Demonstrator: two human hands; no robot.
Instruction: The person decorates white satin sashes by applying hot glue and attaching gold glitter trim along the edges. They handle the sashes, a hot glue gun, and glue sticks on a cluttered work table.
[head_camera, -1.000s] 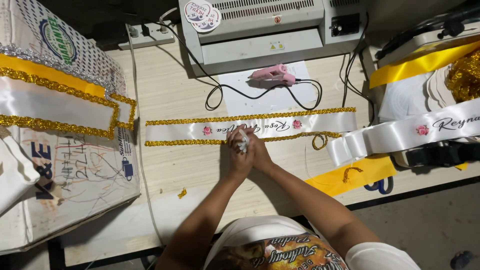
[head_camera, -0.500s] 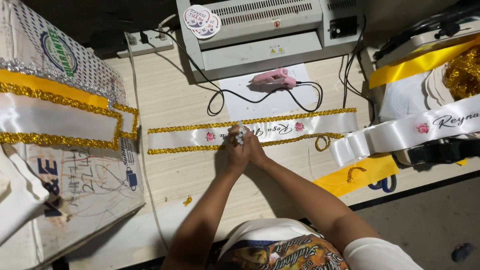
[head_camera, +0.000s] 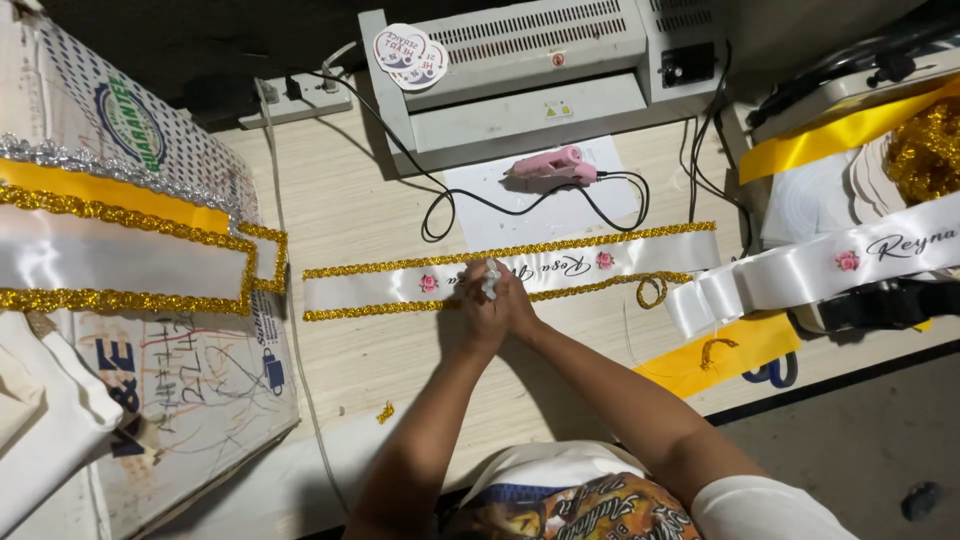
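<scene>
Both hands, left hand (head_camera: 478, 305) and right hand (head_camera: 512, 303), pinch the white sash (head_camera: 560, 272) mid-length, bare table (head_camera: 360, 215) beyond its gold edges.

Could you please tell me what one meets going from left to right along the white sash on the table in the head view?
Left rose sticker → left hand → right hand → right rose sticker → loose loop of gold trim.

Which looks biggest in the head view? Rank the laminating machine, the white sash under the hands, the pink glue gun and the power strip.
1. Grey laminating machine
2. White sash with gold trim, longer but much narrower
3. and 4. Power strip and pink glue gun: they look alike, so no ranking.
</scene>
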